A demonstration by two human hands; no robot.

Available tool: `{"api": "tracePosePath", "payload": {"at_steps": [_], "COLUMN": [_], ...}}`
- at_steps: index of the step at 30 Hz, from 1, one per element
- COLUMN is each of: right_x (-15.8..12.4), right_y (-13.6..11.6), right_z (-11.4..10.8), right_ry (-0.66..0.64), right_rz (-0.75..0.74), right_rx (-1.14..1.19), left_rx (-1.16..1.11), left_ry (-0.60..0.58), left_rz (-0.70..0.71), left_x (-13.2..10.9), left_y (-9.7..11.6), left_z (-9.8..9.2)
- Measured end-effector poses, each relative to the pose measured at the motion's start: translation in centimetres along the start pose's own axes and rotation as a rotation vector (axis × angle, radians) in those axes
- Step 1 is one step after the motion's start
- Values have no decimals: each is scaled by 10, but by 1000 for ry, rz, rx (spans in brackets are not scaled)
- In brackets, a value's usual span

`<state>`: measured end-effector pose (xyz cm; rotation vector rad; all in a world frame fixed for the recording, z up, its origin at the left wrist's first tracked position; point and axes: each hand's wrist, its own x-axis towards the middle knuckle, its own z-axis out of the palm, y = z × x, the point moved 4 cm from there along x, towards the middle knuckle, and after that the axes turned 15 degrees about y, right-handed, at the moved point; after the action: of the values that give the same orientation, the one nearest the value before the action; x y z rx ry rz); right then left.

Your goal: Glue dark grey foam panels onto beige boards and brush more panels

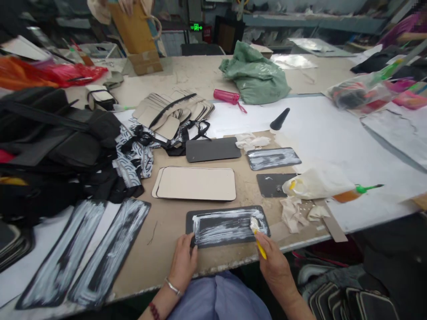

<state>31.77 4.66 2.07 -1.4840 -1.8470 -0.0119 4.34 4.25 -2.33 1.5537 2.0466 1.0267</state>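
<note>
In front of me lies a dark rectangular panel (227, 238) with streaks of white paste on its upper face. My left hand (183, 262) pinches its near left corner between thumb and fingers. A yellow-handled brush (260, 249) is gripped in my right hand (273, 262), its white-coated bristles touching the panel near the right end. Beyond the panel sits a short stack of beige-faced panels (196, 183). Further back are a bare dark panel (213, 150) and a smaller panel smeared with white (274, 158).
Two long white-streaked panels (110, 249) lie at the left, below a heap of black bags (50, 129). At the right are a plastic bag of paste (316, 183), crumpled tissue (292, 213) and a flat strip (333, 226). A green bag (256, 75) stands behind. Across the table, a person handles cardboard (133, 31).
</note>
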Motion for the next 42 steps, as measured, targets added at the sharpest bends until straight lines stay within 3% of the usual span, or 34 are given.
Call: {"api": "tracePosePath", "payload": {"at_steps": [6, 9, 17, 22, 24, 27, 29, 31, 34, 38, 40, 42], "right_x": [-10, -10, -8, 20, 33, 43, 43, 38, 27, 18, 20, 23], "right_y": [6, 5, 6, -36, -60, -87, -90, -78, -35, 16, 18, 4], "right_z": [10, 10, 6, 2, 17, 57, 82, 92, 74, 19, 3, 3], "right_ry": [-26, -22, -26, 33, 24, -10, -4, 24, 109, 226, 257, 252], "right_rz": [-38, -50, -12, 126, 273, 613, 779, 859, 938, 983, 957, 945], "right_rx": [16, 11, 59, 248, 365, 587, 694, 691, 535, 250, 161, 200], "left_rx": [-184, -342, -428, -416, -419, -429, -429, -426, -423, -429, -435, -442], "left_ry": [-18, -58, -122, -151, -161, -168, -165, -151, -131, -124, -127, -136], "left_rz": [-586, -733, -756, -798, -806, -807, -803, -797, -788, -780, -773, -768], "left_x": [14, 21, 30, 31, 31, 30, 30, 29, 28, 27, 27, 28], "left_y": [-8, -10, -11, -17, -18, -18, -17, -17, -17, -18, -19, -20], "left_z": [5, 6, 8, 12, 13, 14, 14, 14, 14, 15, 15, 15]}}
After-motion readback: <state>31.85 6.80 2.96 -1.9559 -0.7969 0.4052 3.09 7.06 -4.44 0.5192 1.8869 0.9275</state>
